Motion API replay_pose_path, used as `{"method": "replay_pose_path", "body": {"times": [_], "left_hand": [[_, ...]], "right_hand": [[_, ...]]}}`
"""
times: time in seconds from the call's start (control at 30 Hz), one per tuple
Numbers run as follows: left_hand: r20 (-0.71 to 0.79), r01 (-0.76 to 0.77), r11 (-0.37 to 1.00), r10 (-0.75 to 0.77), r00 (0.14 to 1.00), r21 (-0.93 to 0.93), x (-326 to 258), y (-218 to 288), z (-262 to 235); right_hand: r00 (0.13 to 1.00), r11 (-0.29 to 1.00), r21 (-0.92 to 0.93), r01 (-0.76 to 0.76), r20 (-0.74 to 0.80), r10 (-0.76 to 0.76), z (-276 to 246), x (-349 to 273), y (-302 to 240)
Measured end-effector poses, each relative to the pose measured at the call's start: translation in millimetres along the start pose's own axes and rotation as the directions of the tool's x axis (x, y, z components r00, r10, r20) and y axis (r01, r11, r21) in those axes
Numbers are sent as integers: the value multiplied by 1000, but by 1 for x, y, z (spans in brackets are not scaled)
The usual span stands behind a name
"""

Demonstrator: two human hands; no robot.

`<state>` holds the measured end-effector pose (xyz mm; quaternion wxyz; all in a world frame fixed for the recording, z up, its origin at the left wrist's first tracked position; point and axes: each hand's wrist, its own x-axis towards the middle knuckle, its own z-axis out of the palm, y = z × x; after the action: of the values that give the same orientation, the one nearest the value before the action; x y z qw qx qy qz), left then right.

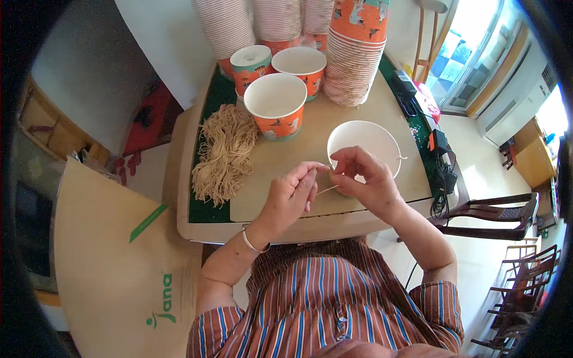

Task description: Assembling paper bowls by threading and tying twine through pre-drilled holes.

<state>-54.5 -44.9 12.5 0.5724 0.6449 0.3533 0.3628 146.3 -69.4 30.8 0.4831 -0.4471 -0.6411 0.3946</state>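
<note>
A white-lined paper bucket [363, 132] stands in front of me near the table's front edge, with a small knot of cord [402, 157] at the right side of its rim. Over its near left rim, my left hand [292, 190] and my right hand [365, 182] meet, their fingertips pinched together on a thin pale cord [326, 190]. A length of that cord runs between the hands. Left of them lies a bundle of beige cords [224, 156]. Just behind are an orange patterned bucket [280, 123], another bucket [310, 76] and a smaller lidded tub [250, 64].
Tall stacks of nested buckets [356, 65] line the back of the table [268, 206]. Black adapters and cables [440, 173] run along its right edge. A large cardboard sheet [113, 256] leans at the left. Wooden chairs [495, 216] stand on the right.
</note>
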Motion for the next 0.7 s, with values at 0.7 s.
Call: {"method": "replay_pose_path", "body": {"times": [0.7], "left_hand": [[209,5,988,28,977,-155,5,-10,-11]], "right_hand": [[941,829,-447,337,183,-284,0,-4,-5]]}}
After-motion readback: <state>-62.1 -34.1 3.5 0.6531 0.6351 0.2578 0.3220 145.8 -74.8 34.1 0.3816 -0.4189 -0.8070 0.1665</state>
